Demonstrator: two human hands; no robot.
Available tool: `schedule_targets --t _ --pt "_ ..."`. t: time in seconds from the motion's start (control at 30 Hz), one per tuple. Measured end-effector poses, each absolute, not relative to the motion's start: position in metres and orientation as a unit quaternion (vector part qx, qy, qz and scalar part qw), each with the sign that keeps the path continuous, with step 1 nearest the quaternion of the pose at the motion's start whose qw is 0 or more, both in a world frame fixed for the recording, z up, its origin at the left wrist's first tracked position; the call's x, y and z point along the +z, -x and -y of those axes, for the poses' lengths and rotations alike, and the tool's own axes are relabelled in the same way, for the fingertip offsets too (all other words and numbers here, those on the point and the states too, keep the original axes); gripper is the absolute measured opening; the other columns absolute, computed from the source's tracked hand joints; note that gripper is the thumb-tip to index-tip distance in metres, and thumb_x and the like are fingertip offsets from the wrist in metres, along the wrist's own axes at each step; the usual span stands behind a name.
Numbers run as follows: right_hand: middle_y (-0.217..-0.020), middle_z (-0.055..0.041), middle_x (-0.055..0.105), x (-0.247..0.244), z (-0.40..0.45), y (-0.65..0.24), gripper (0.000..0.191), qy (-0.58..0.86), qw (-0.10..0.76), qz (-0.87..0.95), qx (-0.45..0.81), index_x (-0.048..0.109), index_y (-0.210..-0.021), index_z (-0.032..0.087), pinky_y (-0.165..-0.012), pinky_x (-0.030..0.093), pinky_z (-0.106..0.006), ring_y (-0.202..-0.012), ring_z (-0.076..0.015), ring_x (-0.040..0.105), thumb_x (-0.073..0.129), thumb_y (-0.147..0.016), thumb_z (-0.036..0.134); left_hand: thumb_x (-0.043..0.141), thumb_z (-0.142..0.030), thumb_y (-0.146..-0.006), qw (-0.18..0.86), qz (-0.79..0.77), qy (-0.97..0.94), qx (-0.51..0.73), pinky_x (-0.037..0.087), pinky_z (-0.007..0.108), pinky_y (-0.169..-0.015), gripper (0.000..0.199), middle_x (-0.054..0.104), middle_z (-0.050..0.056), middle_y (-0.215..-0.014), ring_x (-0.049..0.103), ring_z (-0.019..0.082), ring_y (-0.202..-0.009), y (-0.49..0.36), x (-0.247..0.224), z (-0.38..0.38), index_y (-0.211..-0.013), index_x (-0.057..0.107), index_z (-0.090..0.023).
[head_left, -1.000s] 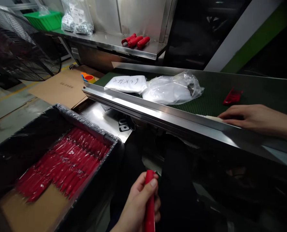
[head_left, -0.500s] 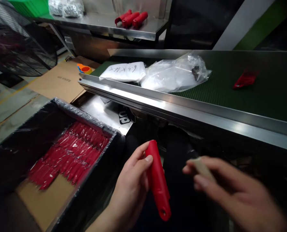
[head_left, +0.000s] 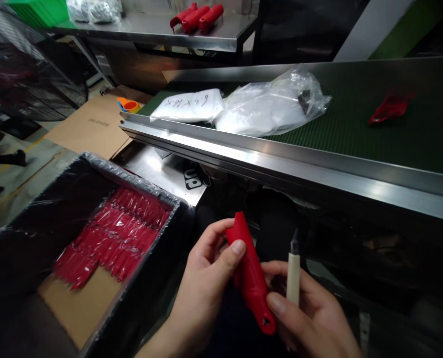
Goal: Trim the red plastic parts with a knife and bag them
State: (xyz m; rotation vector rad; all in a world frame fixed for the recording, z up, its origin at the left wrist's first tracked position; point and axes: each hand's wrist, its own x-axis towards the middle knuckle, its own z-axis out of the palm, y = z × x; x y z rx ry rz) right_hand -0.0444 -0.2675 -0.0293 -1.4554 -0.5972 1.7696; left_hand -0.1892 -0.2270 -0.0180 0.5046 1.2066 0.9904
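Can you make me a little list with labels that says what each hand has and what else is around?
left hand: grips the upper part of a red plastic handle
right hand: holds a small knife, blade pointing up, and touches the handle's lower end
black bin: to the left, lined with plastic, holds rows of red handles on cardboard
conveyor belt: green, carries white bags and one red piece
steel shelf: at the back, three more red handles
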Motion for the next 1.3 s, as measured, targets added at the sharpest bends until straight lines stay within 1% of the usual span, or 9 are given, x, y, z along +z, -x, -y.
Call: schedule_targets --t 0.13,0.23,0.33,0.5,0.6,0.7,0.97,1.1,1.3 --pt "-0.064 0.0014 0.055 -0.029 0.264 0.040 0.044 0.472 0.341 0.203 0.787 0.065 -0.109 0.020 -0.043 0.022 -0.016 -0.046 -0.0020 0.031 0.073 -0.078 0.051 0.075 -0.037 -0.080 0.682 -0.547 -0.220 0.433 0.049 0.022 -0.068 0.034 0.063 0.001 -0.086 0.055 0.009 -0.067 0.189 -0.020 0.224 -0.109 0.065 -0.021" --pt "-0.069 -0.0009 0.057 -0.030 0.261 0.036 0.044 0.433 0.351 0.168 0.813 0.063 -0.116 0.018 -0.042 0.023 -0.014 -0.047 -0.0018 0.031 0.071 -0.083 0.045 0.069 -0.041 -0.084 0.698 -0.541 -0.178 0.434 0.050 0.023 -0.063 0.033 0.062 0.001 -0.083 0.058 0.011 -0.065 0.191 -0.024 0.221 -0.109 0.062 -0.021" --pt "-0.068 -0.0009 0.057 -0.030 0.259 0.037 0.041 0.423 0.360 0.132 0.821 0.064 -0.118 0.018 -0.041 0.024 -0.013 -0.048 -0.0023 0.032 0.069 -0.085 0.041 0.072 -0.039 -0.082 0.694 -0.543 -0.126 0.456 0.050 0.021 -0.060 0.026 0.059 -0.001 -0.077 0.057 0.011 -0.062 0.195 -0.034 0.220 -0.089 0.057 -0.019" --pt "-0.065 0.0014 0.054 -0.030 0.257 0.038 0.034 0.415 0.382 0.079 0.822 0.067 -0.112 0.019 -0.042 0.029 -0.011 -0.050 -0.0026 0.034 0.071 -0.084 0.038 0.069 -0.043 -0.084 0.700 -0.538 -0.115 0.456 0.043 0.018 -0.051 0.044 0.038 -0.007 -0.054 0.043 0.007 -0.050 0.201 -0.051 0.221 -0.062 0.040 -0.018" --pt "-0.068 0.0010 0.056 -0.033 0.256 0.039 0.030 0.412 0.382 0.065 0.825 0.067 -0.112 0.020 -0.041 0.029 -0.010 -0.051 -0.0025 0.035 0.069 -0.086 0.036 0.065 -0.040 -0.088 0.696 -0.536 -0.140 0.457 0.045 0.017 -0.054 0.031 0.050 -0.003 -0.064 0.049 0.008 -0.057 0.199 -0.049 0.225 -0.073 0.050 -0.017" --pt "-0.074 -0.0014 0.060 -0.035 0.255 0.042 0.032 0.429 0.376 0.098 0.815 0.066 -0.113 0.020 -0.041 0.029 -0.010 -0.054 -0.0035 0.041 0.070 -0.085 0.036 0.063 -0.036 -0.090 0.697 -0.515 -0.175 0.468 0.051 0.021 -0.062 0.023 0.059 0.002 -0.091 0.058 0.012 -0.075 0.194 -0.042 0.228 -0.106 0.059 -0.020" --pt "-0.075 0.0008 0.063 -0.037 0.258 0.036 0.030 0.515 0.319 0.383 0.697 0.067 -0.112 0.023 -0.051 0.042 -0.017 -0.063 -0.0085 0.053 0.066 -0.089 0.041 0.070 -0.035 -0.085 0.743 -0.506 -0.234 0.372 0.050 0.023 -0.066 0.043 0.061 0.003 -0.099 0.062 0.014 -0.078 0.188 -0.037 0.224 -0.125 0.056 -0.027" --pt "-0.093 0.0018 0.066 -0.040 0.255 0.021 0.033 0.554 0.359 0.518 0.545 0.059 -0.130 0.035 -0.060 0.048 -0.016 -0.070 -0.0079 0.057 0.051 -0.098 0.039 0.066 -0.030 -0.086 0.764 -0.465 -0.192 0.404 0.048 0.023 -0.059 0.045 0.060 0.002 -0.093 0.057 0.011 -0.066 0.187 -0.039 0.227 -0.128 0.052 -0.026" --pt "-0.109 0.0052 0.067 -0.034 0.238 0.003 0.033 0.565 0.359 0.657 0.347 0.060 -0.123 0.039 -0.071 0.053 -0.012 -0.090 -0.0080 0.065 0.062 -0.093 0.026 0.063 -0.026 -0.085 0.783 -0.416 -0.194 0.420 0.044 0.019 -0.045 0.021 0.055 -0.002 -0.084 0.050 0.007 -0.053 0.186 -0.031 0.235 -0.104 0.054 -0.024"
